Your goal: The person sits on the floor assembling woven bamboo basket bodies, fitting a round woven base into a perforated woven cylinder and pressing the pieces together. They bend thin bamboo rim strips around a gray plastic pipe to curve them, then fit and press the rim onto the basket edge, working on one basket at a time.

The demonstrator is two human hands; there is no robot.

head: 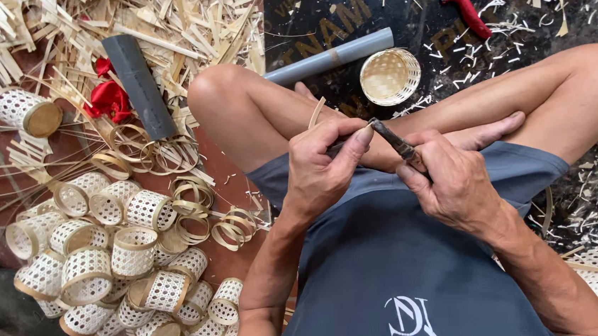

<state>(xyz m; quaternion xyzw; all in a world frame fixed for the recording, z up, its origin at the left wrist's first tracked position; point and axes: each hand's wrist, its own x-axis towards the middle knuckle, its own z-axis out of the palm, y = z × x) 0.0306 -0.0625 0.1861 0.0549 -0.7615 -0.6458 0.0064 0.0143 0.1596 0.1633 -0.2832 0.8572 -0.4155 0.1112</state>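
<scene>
— Bamboo strip: pinched in my left hand fingers above the lap; right hand grips the knife.
— Progress?
— Many woven baskets lie finished; this strip looks unfinished.

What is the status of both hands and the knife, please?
Right hand grips dark knife. Left hand pinches thin bamboo strip at blade tip. Nothing between hands.

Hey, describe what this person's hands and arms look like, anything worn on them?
Both arms are bare to beyond the elbows, with no sleeves in view. The left hand and right hand wear no gloves, rings, watch or bracelets. The thumbnails are fairly long.
</scene>
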